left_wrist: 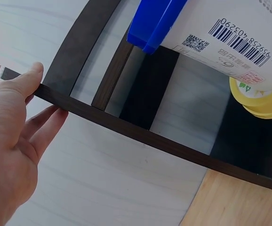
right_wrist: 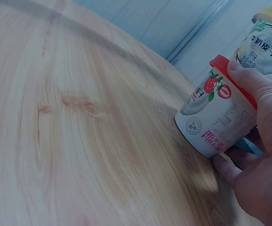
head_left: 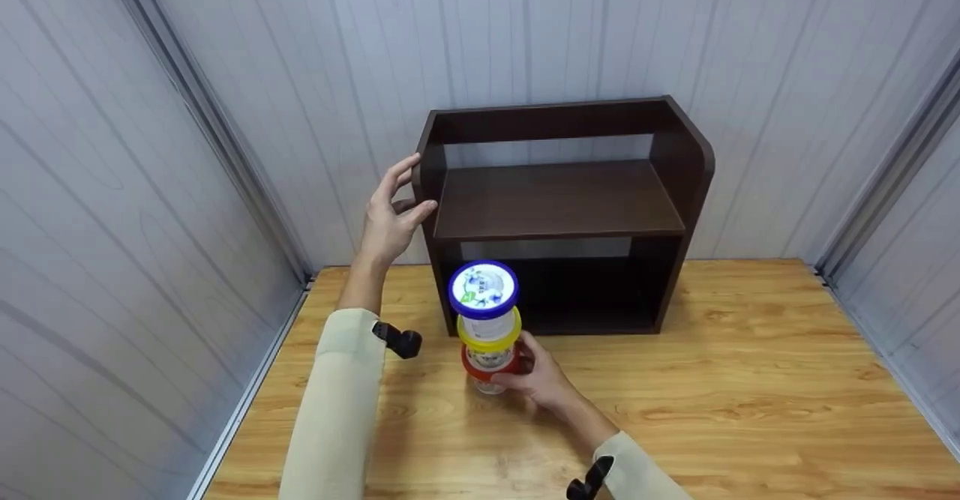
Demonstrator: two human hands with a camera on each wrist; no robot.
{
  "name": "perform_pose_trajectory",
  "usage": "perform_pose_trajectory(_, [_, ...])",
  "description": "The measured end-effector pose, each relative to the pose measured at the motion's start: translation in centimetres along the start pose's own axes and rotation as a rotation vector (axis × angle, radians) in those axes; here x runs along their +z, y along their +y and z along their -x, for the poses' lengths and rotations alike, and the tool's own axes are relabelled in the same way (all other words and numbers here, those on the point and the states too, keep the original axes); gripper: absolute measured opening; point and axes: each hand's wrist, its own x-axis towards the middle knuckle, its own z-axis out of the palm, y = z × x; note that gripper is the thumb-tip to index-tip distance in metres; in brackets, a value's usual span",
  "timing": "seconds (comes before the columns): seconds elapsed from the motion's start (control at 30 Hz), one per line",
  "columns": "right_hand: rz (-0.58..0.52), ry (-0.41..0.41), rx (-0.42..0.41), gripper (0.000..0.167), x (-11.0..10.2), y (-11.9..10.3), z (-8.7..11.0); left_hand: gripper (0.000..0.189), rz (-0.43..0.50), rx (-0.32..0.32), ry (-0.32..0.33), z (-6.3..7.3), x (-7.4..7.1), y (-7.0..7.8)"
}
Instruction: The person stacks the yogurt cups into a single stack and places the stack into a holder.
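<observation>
Three cups stand in an upright stack before the left part of a dark brown two-tier shelf [head_left: 559, 200]. The top cup [head_left: 484, 288] has a blue lid, the middle cup [right_wrist: 260, 49] a yellow one. At the bottom is a red-lidded cup [right_wrist: 216, 110] with strawberry pictures. My right hand [head_left: 544, 380] grips this bottom cup from the right, thumb by its lid. Its base is at the tabletop; contact is hard to tell. My left hand [head_left: 386, 223] pinches the front edge of the shelf's left side panel [left_wrist: 140, 132] between thumb and fingers.
The shelf stands on a wood-grain table [head_left: 765, 380], close to the pale back wall [head_left: 562, 43]. Side walls rise at left and right. A small black camera [head_left: 405, 343] sits on the left sleeve, another [head_left: 590, 479] on the right.
</observation>
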Motion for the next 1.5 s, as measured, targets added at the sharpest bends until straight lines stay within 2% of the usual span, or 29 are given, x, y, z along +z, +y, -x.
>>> perform_pose_trajectory(0.13, [0.002,0.023,0.024,0.085,-0.3,-0.1,0.2,0.073,-0.001,0.004,0.001,-0.2,0.3,0.0])
perform_pose_trajectory(0.7, [0.031,0.080,0.025,0.083,-1.6,-0.9,0.7,0.073,0.002,0.012,0.016,-0.2,0.7,-0.1])
perform_pose_trajectory(0.87, [0.036,0.078,0.001,0.083,-2.2,-1.2,0.9,0.073,-0.006,0.010,0.012,-0.1,0.7,-0.1])
perform_pose_trajectory(1.2, [0.063,0.079,0.007,0.086,-3.7,-2.0,1.3,0.072,0.003,0.002,0.013,-0.2,0.8,-0.2])
perform_pose_trajectory(1.5, [0.090,0.074,-0.028,0.081,-4.8,-2.9,1.6,0.073,0.013,0.007,0.008,-0.4,1.1,-0.2])
